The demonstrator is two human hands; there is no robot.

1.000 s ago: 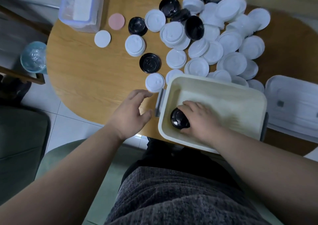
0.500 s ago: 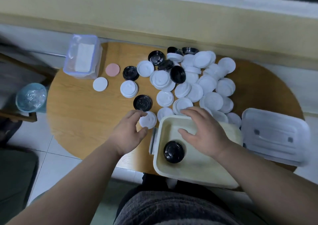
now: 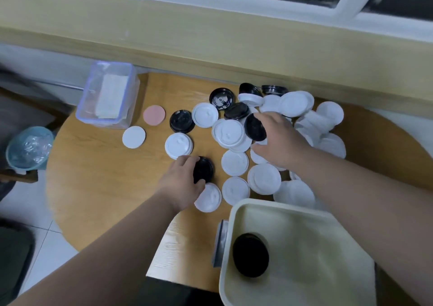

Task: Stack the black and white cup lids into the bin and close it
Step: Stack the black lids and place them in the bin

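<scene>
Starting with the lids, we are finding most of them loose on the wooden table [image 3: 105, 188]. A heap of white lids [image 3: 295, 104] is spreading across its far right part, with several black ones among them. We are recording one stowed black lid [image 3: 250, 255] lying flat in the near left corner of the cream bin [image 3: 304, 212], which is standing open at the table's near edge.

The left hand [image 3: 181, 186] is clamping fingers and thumb round the rim of a flat black lid [image 3: 203, 170] at the heap's near left fringe. The right hand [image 3: 281, 141] is reaching into the heap, fingers curling over the top of a tilted black lid [image 3: 254, 127], thumb lying under it.

Further out, a pink disc [image 3: 154, 115] and a white disc [image 3: 133, 137] are lying left of the heap, beside a clear box [image 3: 107, 95]. A blue bowl [image 3: 29, 147] is sitting beyond the table's left edge.
</scene>
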